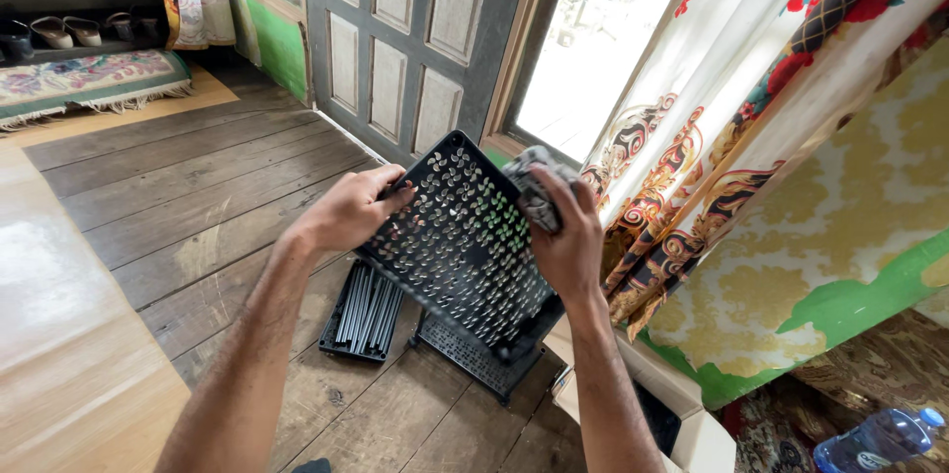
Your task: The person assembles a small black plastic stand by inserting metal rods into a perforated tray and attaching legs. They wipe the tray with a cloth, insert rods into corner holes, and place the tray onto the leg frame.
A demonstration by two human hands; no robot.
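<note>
Left hand (351, 208) grips the left edge of a black perforated panel (460, 241), held tilted above the wooden floor (198, 206). Right hand (565, 236) is closed on a grey cloth (534, 186), pressing it against the panel's upper right edge.

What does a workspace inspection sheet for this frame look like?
Surface: wooden plank floor.
Job's things: black perforated panel, held tilted; grey cloth against its top edge.
Clutter: black ribbed tray and black grid panel on floor; blue water bottle.
Grippers: left hand grips panel's left edge; right hand holds cloth.
Cables: nothing seen.
Surroundings: window, floral curtain, rug, shoes.
</note>
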